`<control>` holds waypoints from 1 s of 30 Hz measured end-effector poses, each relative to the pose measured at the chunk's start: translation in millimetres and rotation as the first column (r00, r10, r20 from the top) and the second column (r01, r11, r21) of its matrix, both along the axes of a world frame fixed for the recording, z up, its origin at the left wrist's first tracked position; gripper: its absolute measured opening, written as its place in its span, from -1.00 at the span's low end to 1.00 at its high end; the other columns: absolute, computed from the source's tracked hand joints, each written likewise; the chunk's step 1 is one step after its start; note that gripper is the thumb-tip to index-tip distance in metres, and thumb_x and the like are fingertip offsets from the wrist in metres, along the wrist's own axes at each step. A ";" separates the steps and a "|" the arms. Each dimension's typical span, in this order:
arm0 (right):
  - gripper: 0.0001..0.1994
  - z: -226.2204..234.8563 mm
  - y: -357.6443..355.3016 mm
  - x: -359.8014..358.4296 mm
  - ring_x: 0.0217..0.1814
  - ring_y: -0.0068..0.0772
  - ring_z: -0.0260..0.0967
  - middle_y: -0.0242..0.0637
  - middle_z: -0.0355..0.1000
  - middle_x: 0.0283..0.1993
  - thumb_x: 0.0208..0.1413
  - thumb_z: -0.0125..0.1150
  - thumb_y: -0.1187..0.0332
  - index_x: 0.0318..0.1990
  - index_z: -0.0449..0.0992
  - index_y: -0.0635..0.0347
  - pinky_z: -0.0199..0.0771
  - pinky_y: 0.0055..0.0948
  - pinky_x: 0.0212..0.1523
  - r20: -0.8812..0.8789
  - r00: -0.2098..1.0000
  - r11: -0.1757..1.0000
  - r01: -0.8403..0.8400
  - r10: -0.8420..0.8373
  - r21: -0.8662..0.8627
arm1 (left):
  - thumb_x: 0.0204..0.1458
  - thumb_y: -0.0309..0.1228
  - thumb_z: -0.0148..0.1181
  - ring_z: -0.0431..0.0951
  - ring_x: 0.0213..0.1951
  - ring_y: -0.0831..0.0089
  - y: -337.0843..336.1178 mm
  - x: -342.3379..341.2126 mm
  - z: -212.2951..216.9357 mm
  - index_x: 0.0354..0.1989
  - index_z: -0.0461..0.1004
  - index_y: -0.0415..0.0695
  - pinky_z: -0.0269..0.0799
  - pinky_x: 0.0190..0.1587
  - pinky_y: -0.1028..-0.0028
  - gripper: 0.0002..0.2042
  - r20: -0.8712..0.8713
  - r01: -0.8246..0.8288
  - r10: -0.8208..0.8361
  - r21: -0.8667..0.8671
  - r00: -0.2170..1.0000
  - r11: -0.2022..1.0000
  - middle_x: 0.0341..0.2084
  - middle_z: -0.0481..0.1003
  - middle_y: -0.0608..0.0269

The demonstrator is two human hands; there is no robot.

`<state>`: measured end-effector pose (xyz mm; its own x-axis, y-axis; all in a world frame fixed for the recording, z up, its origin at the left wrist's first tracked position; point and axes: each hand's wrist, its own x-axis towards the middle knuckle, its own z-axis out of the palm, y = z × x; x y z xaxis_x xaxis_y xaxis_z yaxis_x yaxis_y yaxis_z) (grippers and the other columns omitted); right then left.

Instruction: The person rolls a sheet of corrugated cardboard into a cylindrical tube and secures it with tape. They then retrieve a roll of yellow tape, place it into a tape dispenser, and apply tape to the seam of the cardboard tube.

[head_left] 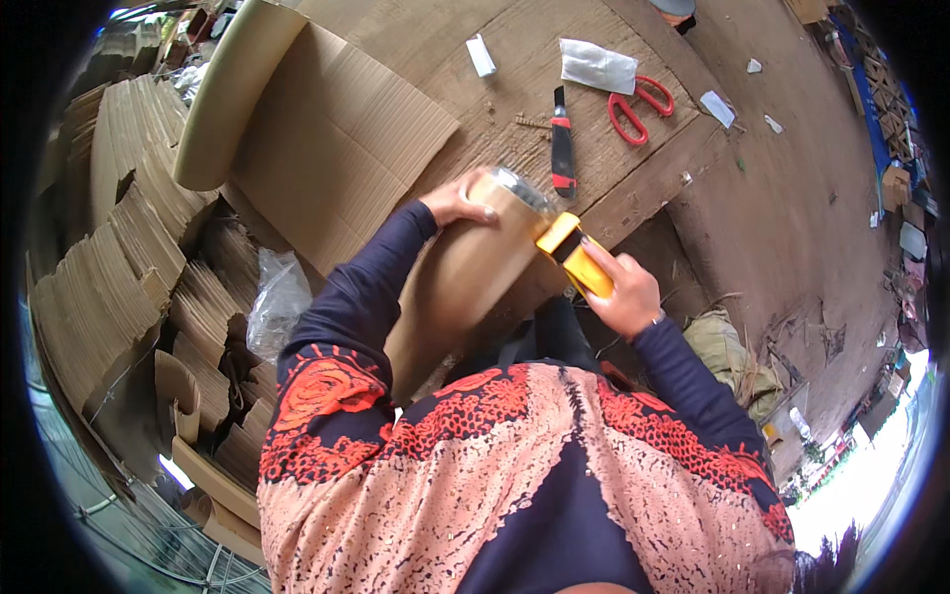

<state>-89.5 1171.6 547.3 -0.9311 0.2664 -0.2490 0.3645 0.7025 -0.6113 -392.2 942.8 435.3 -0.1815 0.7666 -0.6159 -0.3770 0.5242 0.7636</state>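
Observation:
A brown rolled cardboard sheet (450, 272) slants across in front of me, its far end on the wooden table. My left hand (462, 201) grips that end, thumb on top, fingers partly hidden. A clear, shiny band that looks like tape (522, 188) lies at the roll's end, blurred. Wrapped around a yellow tape dispenser (577, 255) are the fingers of my right hand (628, 297); the dispenser's front is against or just beside the roll's right side. Past the roll lies a black and red utility knife (562, 148), close to red-handled scissors (640, 107).
The wooden table (534, 30) carries a flat corrugated sheet (336, 139), another brown roll (237, 89) and a white packet (598, 66). Stacked cardboard (109, 267) fills the left side, with a clear plastic bag (277, 302) beside it. A pale sack (727, 356) lies on the ground at right.

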 end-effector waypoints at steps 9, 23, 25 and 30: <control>-0.28 27.4 -28.0 -48.9 -0.33 -0.01 0.52 -0.12 0.46 -0.30 -0.12 0.42 0.20 0.33 0.43 -0.41 0.58 -0.07 -0.29 0.002 1.000 1.000 -0.017 0.017 0.021 | -0.32 -0.16 0.62 0.18 0.40 -0.07 10.1 84.6 94.0 0.43 0.18 -0.11 0.17 0.44 0.12 0.04 -0.931 -0.037 -0.125 -0.146 0.343 0.989 0.39 0.13 -0.13; -0.26 84.0 38.6 2.3 -0.38 -0.07 0.51 -0.20 0.43 -0.37 -0.20 0.46 0.24 0.29 0.47 -0.36 0.54 -0.16 -0.37 -0.028 0.986 0.982 -0.158 0.162 0.103 | -0.45 -0.14 0.71 0.30 0.38 0.18 -6.3 48.8 75.5 0.35 0.23 -0.04 0.21 0.43 0.32 0.07 -0.829 -0.253 0.036 -0.128 0.557 0.959 0.35 0.27 0.15; -0.26 51.6 32.0 -3.5 -0.35 -0.06 0.53 -0.19 0.45 -0.35 -0.18 0.47 0.22 0.30 0.46 -0.41 0.56 -0.14 -0.34 -0.003 0.986 0.979 -0.165 0.167 0.118 | -0.48 -0.08 0.71 0.33 0.36 0.21 -18.2 31.3 60.4 0.37 0.22 -0.02 0.26 0.41 0.31 0.10 -0.766 -0.240 0.124 -0.041 0.631 0.970 0.32 0.30 0.15; -0.34 -7.2 5.7 -63.8 -0.27 -0.01 0.55 -0.15 0.49 -0.28 -0.07 0.41 0.18 0.30 0.44 -0.47 0.58 -0.08 -0.25 0.111 0.978 0.979 -0.184 0.174 0.093 | -0.33 -0.40 0.64 0.22 0.42 0.22 -33.8 -16.4 55.8 0.44 0.18 -0.16 0.02 0.48 0.31 0.03 -0.492 -0.253 0.210 -0.022 0.845 0.967 0.36 0.29 0.08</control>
<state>-153.2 1177.2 540.1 -0.9370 0.1265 -0.3255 0.2840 0.8186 -0.4993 -408.5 909.0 491.1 -0.6377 0.6151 -0.4637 -0.0916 0.5371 0.8385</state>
